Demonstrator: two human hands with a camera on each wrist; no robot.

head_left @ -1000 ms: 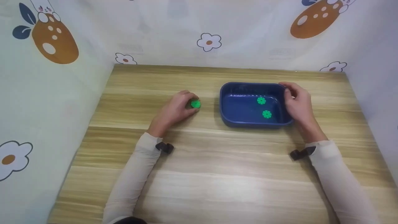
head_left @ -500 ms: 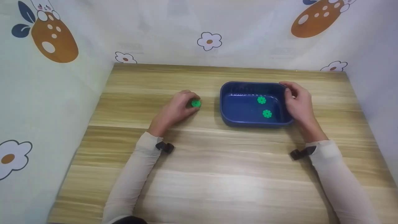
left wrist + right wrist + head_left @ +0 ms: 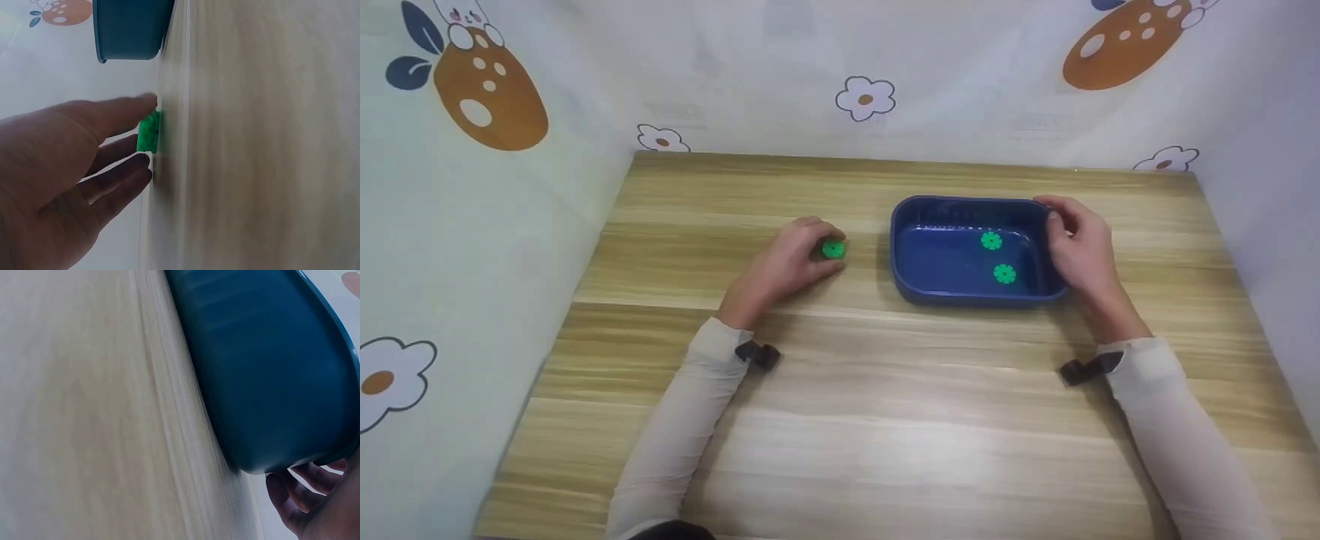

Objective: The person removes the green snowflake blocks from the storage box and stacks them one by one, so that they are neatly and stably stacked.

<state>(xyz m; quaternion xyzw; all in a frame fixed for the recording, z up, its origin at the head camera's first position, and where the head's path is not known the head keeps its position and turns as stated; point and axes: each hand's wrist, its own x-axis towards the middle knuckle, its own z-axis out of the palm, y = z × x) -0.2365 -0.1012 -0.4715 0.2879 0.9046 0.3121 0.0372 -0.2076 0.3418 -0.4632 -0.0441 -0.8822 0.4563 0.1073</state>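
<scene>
My left hand [image 3: 791, 259] curls its thumb and fingers round a small stack of green notched discs [image 3: 833, 249] on the table. In the left wrist view, the stack [image 3: 148, 133] sits between the thumb and fingertips; how firmly they press is unclear. To the right stands a blue rectangular plastic box [image 3: 945, 300] with an open top. My right hand [image 3: 1084, 244] grips its right end, thumb over the rim and fingers behind the wall. Two loose green discs, a rear one [image 3: 991, 241] and a front one [image 3: 1004, 274], lie flat inside the box.
The wood-grain table [image 3: 877, 405] meets a patterned wall covering [image 3: 765, 82] at the back and sides. A stretch of tabletop separates the left hand from the box. Each wrist wears a black camera mount, as on the left wrist [image 3: 757, 355].
The left thumb has extended very slightly to the right beside the stack. The box, the loose discs and the right hand stay where they were.
</scene>
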